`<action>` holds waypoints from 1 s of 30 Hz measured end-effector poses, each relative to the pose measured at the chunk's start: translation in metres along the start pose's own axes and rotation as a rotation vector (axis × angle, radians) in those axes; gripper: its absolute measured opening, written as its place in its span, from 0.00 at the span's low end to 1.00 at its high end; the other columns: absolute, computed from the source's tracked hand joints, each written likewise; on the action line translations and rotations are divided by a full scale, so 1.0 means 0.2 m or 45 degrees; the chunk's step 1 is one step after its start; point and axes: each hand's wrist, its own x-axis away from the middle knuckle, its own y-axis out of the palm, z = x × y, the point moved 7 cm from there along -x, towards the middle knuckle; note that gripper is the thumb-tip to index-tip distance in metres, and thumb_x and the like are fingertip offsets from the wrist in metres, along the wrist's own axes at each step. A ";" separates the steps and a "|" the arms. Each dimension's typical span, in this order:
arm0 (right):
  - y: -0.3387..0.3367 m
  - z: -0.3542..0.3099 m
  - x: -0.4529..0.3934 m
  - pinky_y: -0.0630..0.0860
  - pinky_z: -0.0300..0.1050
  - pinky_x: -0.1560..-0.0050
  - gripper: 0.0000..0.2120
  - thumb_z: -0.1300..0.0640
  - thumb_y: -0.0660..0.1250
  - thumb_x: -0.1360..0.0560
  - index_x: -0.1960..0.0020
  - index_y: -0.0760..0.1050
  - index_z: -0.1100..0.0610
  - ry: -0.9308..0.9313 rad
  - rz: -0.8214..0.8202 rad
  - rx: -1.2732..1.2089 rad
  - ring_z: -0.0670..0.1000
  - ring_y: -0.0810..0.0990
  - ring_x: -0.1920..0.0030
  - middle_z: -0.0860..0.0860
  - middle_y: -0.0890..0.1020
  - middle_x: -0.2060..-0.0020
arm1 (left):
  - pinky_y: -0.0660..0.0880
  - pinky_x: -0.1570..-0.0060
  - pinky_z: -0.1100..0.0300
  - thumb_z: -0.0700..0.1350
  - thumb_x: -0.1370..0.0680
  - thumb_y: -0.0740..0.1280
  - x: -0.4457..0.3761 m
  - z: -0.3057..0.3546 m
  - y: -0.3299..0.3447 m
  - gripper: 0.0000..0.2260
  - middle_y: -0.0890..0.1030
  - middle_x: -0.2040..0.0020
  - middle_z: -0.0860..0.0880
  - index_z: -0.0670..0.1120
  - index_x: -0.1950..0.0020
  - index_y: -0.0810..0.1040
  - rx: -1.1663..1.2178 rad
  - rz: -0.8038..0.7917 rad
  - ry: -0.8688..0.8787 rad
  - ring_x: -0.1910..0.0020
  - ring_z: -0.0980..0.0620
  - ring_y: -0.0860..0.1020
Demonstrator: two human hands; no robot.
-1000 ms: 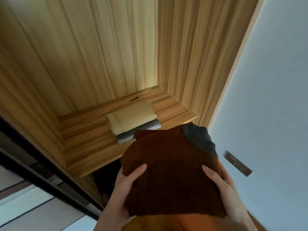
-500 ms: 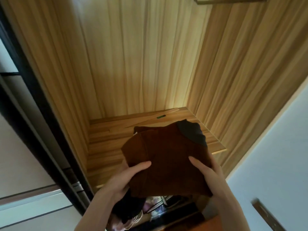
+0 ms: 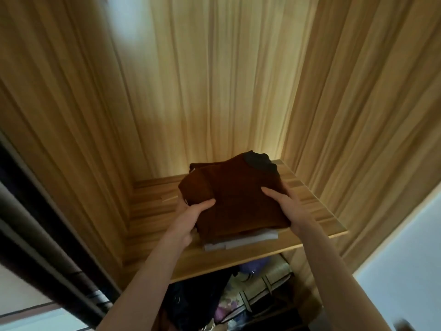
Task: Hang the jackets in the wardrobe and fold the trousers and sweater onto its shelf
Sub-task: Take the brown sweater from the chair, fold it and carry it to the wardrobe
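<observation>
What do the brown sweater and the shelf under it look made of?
Sweater: seemingly a soft ribbed knit, matte rust-brown, with a dark collar; it bends over both hands' grip, left hand and right hand. Shelf: wood or wood-look laminate, smooth, with streaked grain bands and a pale front edge; which one cannot be told.

You've got the folded brown sweater point(image 3: 235, 199) gripped at both sides, left hand point(image 3: 188, 217) and right hand point(image 3: 286, 206), thumbs on top. It sits over a pale folded garment point(image 3: 238, 241) near the shelf point(image 3: 317, 211) front edge, toward its right.
</observation>
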 end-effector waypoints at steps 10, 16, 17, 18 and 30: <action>-0.09 0.18 -0.32 0.83 0.46 0.53 0.34 0.44 0.78 0.27 0.25 0.71 0.51 0.134 0.018 0.115 0.55 0.84 0.44 0.52 0.83 0.40 | 0.78 0.56 0.55 0.48 0.27 0.81 -0.23 -0.18 0.02 0.37 0.81 0.41 0.51 0.53 0.22 0.68 0.057 0.197 -0.130 0.46 0.51 0.80; -0.17 0.34 -0.40 0.81 0.57 0.39 0.35 0.40 0.77 0.27 0.25 0.72 0.49 0.206 0.053 0.162 0.56 0.83 0.41 0.52 0.83 0.38 | 0.79 0.60 0.55 0.47 0.24 0.78 -0.29 -0.26 0.02 0.31 0.81 0.40 0.48 0.51 0.24 0.70 0.069 0.305 -0.169 0.48 0.49 0.81; -0.17 0.34 -0.40 0.81 0.58 0.37 0.36 0.40 0.77 0.27 0.25 0.71 0.50 0.224 0.057 0.167 0.56 0.83 0.40 0.53 0.82 0.37 | 0.79 0.60 0.55 0.47 0.24 0.78 -0.30 -0.26 0.02 0.30 0.81 0.42 0.48 0.50 0.25 0.70 0.053 0.310 -0.180 0.49 0.49 0.81; -0.17 0.34 -0.40 0.80 0.57 0.37 0.36 0.40 0.77 0.27 0.24 0.71 0.50 0.241 0.060 0.182 0.56 0.82 0.40 0.53 0.82 0.37 | 0.80 0.57 0.53 0.46 0.23 0.78 -0.30 -0.27 0.02 0.30 0.80 0.42 0.48 0.49 0.25 0.70 0.024 0.324 -0.197 0.49 0.47 0.80; 0.10 0.12 -0.40 0.55 0.56 0.18 0.32 0.33 0.53 0.17 0.18 0.63 0.48 -0.569 0.097 1.473 0.50 0.54 0.17 0.48 0.62 0.18 | 0.50 0.18 0.48 0.67 0.16 0.51 -0.35 -0.18 0.30 0.32 0.59 0.16 0.47 0.51 0.17 0.58 -1.823 0.319 0.608 0.16 0.46 0.54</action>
